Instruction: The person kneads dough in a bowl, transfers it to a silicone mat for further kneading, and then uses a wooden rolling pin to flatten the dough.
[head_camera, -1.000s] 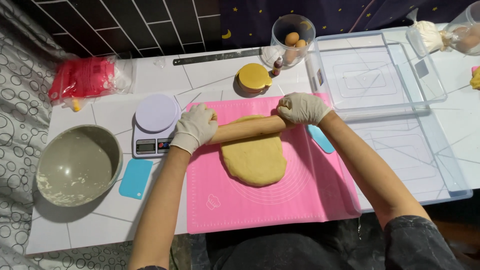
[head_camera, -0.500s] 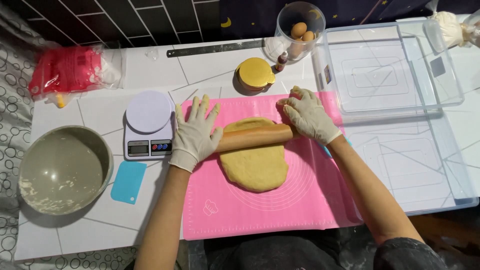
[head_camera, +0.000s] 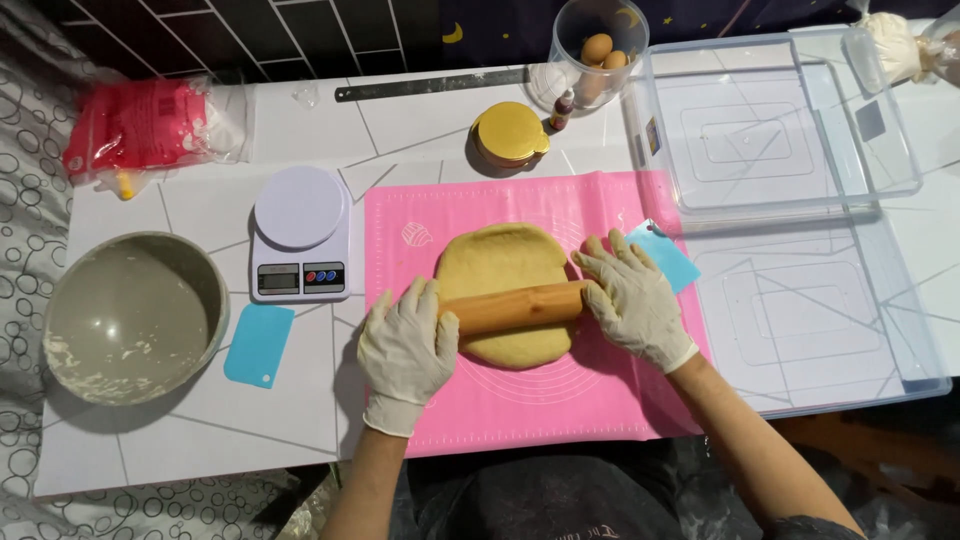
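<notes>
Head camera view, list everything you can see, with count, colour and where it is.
dough: one, yellow, on mat
rolling pin: one, wooden, across dough
mat: one, pink, table centre
scale: one, white, left of mat
bowl: one, grey, far left
scrapers: two, blue, one below scale, one at mat's right edge
red bag: one, back left
clear bins: two, right
egg jar: one, clear, back
left hand, right hand: white gloves, on pin ends
</notes>
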